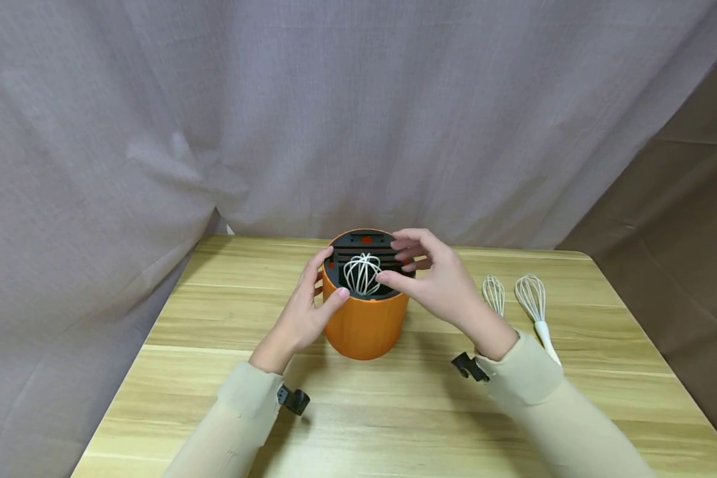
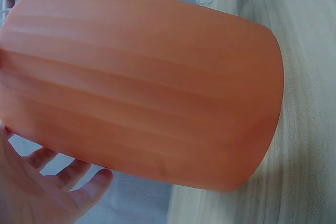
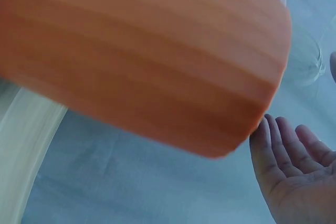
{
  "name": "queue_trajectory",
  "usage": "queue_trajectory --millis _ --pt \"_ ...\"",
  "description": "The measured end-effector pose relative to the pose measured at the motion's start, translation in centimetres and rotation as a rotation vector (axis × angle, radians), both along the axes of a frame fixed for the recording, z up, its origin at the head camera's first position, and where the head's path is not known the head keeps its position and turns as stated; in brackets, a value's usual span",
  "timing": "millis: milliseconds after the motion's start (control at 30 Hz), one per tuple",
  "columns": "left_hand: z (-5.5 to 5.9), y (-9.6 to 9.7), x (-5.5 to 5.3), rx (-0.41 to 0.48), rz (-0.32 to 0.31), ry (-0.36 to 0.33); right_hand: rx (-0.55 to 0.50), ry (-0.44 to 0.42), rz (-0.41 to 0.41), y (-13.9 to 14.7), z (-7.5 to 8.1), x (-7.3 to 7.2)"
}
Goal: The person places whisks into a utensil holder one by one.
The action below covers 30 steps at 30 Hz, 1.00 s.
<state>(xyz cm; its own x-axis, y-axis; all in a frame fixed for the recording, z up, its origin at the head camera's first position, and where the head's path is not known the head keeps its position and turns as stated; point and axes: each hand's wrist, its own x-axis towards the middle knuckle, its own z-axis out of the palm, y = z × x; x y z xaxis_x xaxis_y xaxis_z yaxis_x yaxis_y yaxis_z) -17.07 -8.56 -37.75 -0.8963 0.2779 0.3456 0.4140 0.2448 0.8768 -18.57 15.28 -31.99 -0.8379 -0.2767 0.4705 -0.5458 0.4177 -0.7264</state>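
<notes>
An orange utensil holder (image 1: 364,328) with a slotted black top stands upright on the table. A whisk (image 1: 362,273) is in it, its white wire head above the top and its lower part hidden. My left hand (image 1: 305,309) holds the holder's left side, thumb at the front rim and fingers round the side. In the left wrist view its fingers (image 2: 86,192) lie along the orange wall. My right hand (image 1: 439,275) hovers over the right rim with fingers loosely bent, the thumb close beside the wire head; I cannot tell whether they touch.
Two more whisks lie on the wooden table (image 1: 609,352) to the right: one whisk (image 1: 532,299) with a white handle, and another whisk (image 1: 493,294) partly hidden by my right forearm. A grey curtain (image 1: 358,119) hangs behind the table's back edge.
</notes>
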Motion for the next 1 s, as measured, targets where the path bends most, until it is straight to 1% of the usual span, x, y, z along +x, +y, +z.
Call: queue_trajectory --millis 67,233,267,333,433,567,667,833,1000 --pt "0.0 0.0 0.0 0.006 -0.004 0.000 -0.019 0.000 -0.021 0.6 0.3 0.4" --pt "-0.1 0.0 -0.1 0.011 -0.007 -0.002 -0.041 -0.023 -0.082 1.5 1.7 1.9" --pt "-0.1 0.0 -0.2 0.012 -0.007 -0.001 -0.036 -0.031 -0.094 1.7 1.8 2.1" --pt "-0.2 0.0 -0.3 0.016 -0.008 -0.001 -0.028 -0.044 -0.116 2.3 1.6 2.2" --pt "-0.4 -0.1 -0.4 0.023 -0.011 -0.001 -0.017 -0.070 -0.142 3.4 0.6 1.9" --pt "-0.4 -0.1 -0.4 0.028 -0.014 -0.001 -0.002 -0.106 -0.174 5.5 -1.8 1.0" --pt "-0.4 0.0 -0.2 0.028 -0.012 -0.002 0.021 -0.130 -0.201 7.0 -3.3 0.6" --pt "-0.2 0.0 0.0 0.020 -0.010 -0.005 0.079 -0.174 -0.258 9.2 -4.9 1.0" --pt "-0.3 -0.1 -0.2 0.011 -0.008 0.001 0.132 -0.180 -0.319 11.4 -6.8 1.6"
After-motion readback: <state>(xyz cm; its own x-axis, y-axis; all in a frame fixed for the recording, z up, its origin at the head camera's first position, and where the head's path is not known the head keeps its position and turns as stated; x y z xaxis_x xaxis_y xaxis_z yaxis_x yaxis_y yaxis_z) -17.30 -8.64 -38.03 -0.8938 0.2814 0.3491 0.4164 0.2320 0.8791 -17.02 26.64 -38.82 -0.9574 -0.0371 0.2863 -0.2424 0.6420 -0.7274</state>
